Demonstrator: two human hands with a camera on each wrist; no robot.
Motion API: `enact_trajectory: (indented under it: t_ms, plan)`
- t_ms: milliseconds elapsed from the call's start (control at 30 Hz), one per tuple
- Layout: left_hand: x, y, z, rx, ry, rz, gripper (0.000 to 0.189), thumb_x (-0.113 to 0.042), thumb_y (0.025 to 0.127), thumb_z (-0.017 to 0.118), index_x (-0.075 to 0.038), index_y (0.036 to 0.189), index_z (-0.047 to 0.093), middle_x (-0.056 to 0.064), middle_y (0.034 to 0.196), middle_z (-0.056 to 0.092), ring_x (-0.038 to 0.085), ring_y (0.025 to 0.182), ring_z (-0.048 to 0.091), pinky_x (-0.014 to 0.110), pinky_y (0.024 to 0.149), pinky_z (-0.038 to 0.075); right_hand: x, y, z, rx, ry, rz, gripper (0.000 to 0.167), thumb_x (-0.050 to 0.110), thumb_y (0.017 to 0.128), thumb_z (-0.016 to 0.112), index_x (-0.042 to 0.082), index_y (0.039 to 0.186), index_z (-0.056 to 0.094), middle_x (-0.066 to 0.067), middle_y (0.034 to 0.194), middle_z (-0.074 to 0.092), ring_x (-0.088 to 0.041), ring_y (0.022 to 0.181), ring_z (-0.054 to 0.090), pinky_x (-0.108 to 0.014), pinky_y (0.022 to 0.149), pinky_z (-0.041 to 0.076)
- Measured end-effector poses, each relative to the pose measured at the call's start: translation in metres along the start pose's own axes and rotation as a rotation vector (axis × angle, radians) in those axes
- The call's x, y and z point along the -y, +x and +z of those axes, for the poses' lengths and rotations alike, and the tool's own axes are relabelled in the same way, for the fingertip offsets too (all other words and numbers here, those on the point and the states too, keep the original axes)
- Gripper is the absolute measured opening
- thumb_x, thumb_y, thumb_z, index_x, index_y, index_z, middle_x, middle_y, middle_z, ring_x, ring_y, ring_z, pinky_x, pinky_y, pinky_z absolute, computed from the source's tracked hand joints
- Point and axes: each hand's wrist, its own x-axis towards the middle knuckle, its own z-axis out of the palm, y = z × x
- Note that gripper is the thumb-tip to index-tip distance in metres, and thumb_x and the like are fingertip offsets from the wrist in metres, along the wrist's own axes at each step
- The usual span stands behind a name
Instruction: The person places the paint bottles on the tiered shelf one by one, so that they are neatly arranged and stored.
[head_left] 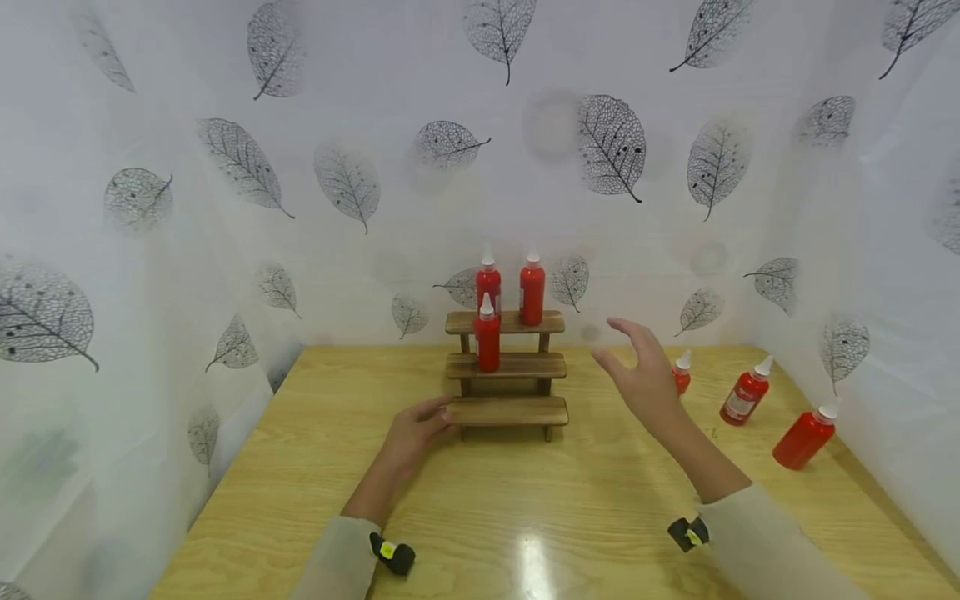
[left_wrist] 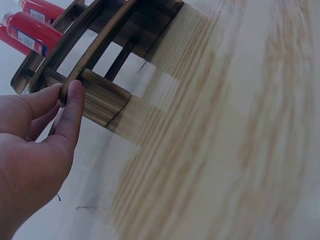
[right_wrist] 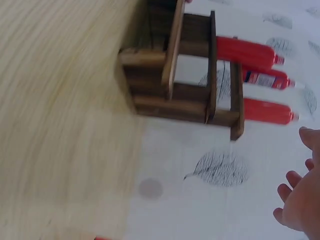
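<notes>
A three-tier wooden shelf stand stands on the table towards the back. My left hand pinches the left end of its lowest tier; the left wrist view shows the thumb and fingers at that edge. Two red squeeze bottles with white pointed caps stand on the top tier. Another red bottle stands at the left of the middle tier, and the lowest tier is bare. My right hand hovers to the right of the stand, fingers spread from the thumb, holding nothing.
On the table at the right stand three more red bottles: one partly hidden behind my right hand, one with a label, and one nearest me. White leaf-print sheeting encloses the table at the back and sides.
</notes>
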Motion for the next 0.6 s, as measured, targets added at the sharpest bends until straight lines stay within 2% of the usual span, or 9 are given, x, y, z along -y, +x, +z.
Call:
enact_trajectory:
  t_ms: [200, 333, 600]
  plan:
    - [-0.001, 0.0, -0.002, -0.004, 0.012, -0.005, 0.046, -0.007, 0.099, 0.061, 0.004, 0.143, 0.05, 0.027, 0.141, 0.054, 0.02, 0.103, 0.07, 0.03, 0.099, 0.057, -0.033, -0.019, -0.033, -0.037, -0.044, 0.1, 0.06, 0.038, 0.098, 0.067, 0.009, 0.147, 0.048, -0.019, 0.151, 0.044, -0.044, 0.141, 0.035, -0.072, 0.11, 0.033]
    - [-0.001, 0.0, -0.001, -0.013, 0.009, -0.007, 0.046, -0.006, 0.099, 0.062, 0.003, 0.142, 0.051, 0.026, 0.141, 0.054, 0.02, 0.101, 0.071, 0.031, 0.099, 0.057, -0.054, -0.028, -0.048, -0.064, -0.05, 0.152, 0.06, 0.036, 0.098, 0.066, 0.008, 0.148, 0.046, -0.022, 0.153, 0.041, -0.047, 0.14, 0.034, -0.075, 0.11, 0.03]
    - [0.001, 0.001, -0.001, -0.013, -0.003, -0.001, 0.046, -0.004, 0.099, 0.062, 0.005, 0.142, 0.051, 0.028, 0.139, 0.054, 0.02, 0.101, 0.071, 0.032, 0.099, 0.058, -0.086, -0.042, -0.062, -0.065, -0.04, 0.255, 0.067, 0.035, 0.099, 0.065, 0.0, 0.151, 0.039, -0.028, 0.151, 0.04, -0.051, 0.135, 0.039, -0.069, 0.11, 0.036]
